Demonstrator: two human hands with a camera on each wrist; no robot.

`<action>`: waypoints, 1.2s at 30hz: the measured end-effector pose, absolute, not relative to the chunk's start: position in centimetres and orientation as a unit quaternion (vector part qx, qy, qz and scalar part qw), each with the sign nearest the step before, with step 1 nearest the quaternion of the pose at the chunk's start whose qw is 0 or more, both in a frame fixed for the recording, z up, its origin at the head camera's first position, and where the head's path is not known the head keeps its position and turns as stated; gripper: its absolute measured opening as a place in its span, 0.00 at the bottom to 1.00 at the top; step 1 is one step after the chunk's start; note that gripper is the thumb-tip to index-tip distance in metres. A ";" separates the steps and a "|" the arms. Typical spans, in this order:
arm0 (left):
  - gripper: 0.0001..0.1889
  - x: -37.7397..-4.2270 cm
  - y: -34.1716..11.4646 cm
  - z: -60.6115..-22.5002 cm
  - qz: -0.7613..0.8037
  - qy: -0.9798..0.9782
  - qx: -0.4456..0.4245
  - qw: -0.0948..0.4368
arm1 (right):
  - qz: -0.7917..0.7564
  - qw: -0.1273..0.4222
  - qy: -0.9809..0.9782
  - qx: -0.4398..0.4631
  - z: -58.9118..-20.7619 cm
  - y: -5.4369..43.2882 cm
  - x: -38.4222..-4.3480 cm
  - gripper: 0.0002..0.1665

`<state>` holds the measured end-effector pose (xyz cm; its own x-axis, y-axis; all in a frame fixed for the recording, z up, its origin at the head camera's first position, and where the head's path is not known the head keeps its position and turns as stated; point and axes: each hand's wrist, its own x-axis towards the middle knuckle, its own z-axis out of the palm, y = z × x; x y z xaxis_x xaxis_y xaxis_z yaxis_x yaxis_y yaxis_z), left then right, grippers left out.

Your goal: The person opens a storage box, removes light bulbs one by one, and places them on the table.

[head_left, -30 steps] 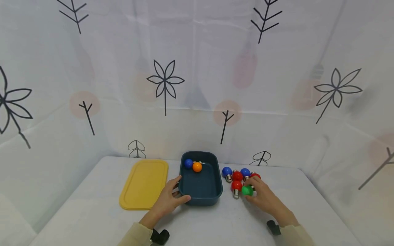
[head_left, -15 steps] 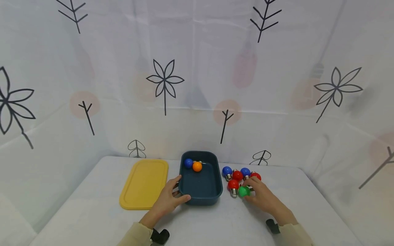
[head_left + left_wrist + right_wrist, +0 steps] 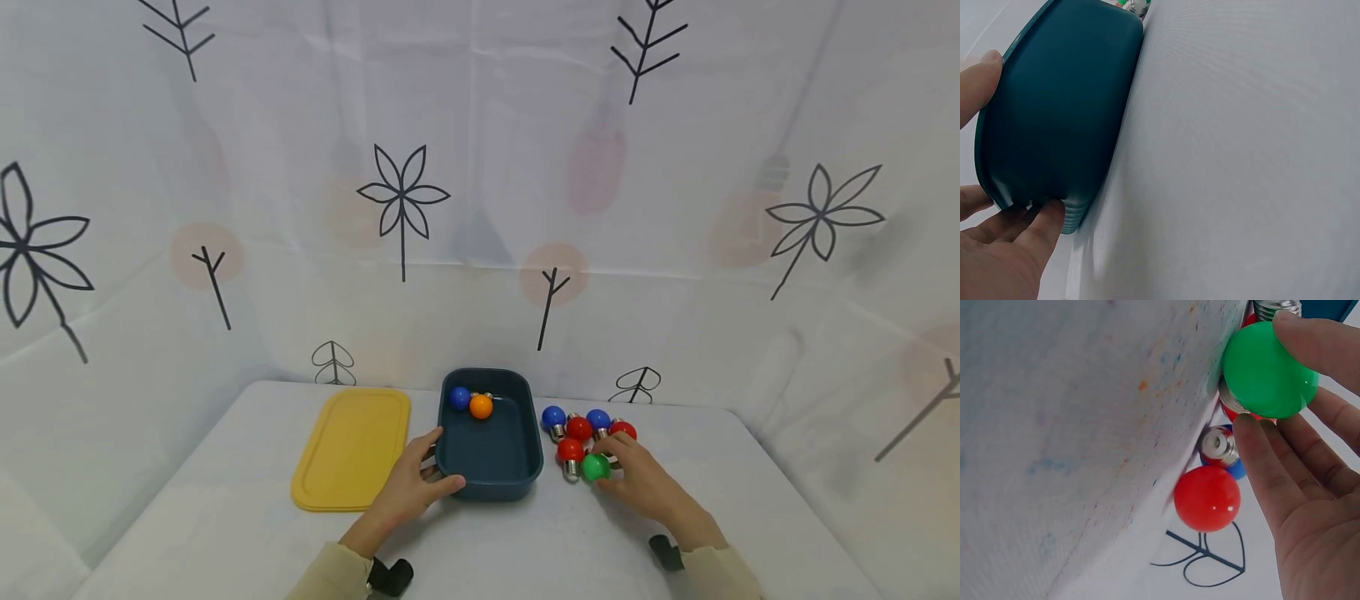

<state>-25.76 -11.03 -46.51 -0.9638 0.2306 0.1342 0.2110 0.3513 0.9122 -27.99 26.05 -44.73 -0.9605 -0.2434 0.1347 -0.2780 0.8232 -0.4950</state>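
Note:
A dark teal tub (image 3: 487, 465) stands mid-table, with a blue light bulb (image 3: 459, 399) and an orange light bulb (image 3: 481, 407) at its back left. My left hand (image 3: 408, 483) holds the tub's near left corner; the left wrist view has its thumb at the rim and fingers against the wall. To the tub's right, my right hand (image 3: 641, 479) holds a green light bulb (image 3: 596, 467) between thumb and fingers. Beside it lie a red light bulb (image 3: 570, 451) and another red light bulb (image 3: 578, 429). In the right wrist view, the green bulb's base is mostly hidden.
A yellow lid (image 3: 352, 450) lies left of the tub. Behind the right hand are a blue bulb (image 3: 553, 417), a second blue bulb (image 3: 597, 419) and a red bulb (image 3: 623, 430). A patterned white cloth (image 3: 480, 317) hangs behind the table.
The green light bulb and the red one beside it have shifted slightly left, mostly in the first half second. The left hand and tub have stayed in place.

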 end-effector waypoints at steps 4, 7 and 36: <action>0.48 -25.8 -11.0 -46.5 0.553 0.822 0.134 0.008 | 0.264 0.032 -0.954 0.135 -44.7 26.1 -27.9 0.26; 0.49 -25.7 -11.1 -46.5 0.554 0.821 0.137 0.009 | 0.265 0.032 -0.954 0.137 -44.7 26.1 -28.0 0.27; 0.48 -25.8 -11.1 -46.6 0.560 0.816 0.144 0.011 | 0.252 0.091 -0.949 0.165 -43.7 26.5 -27.7 0.23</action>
<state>-25.84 -11.13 -46.58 -0.9583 0.2469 0.1437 0.2228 0.3315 0.9168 -27.70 26.48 -43.73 -0.9288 -0.2678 0.2563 -0.3597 0.8183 -0.4484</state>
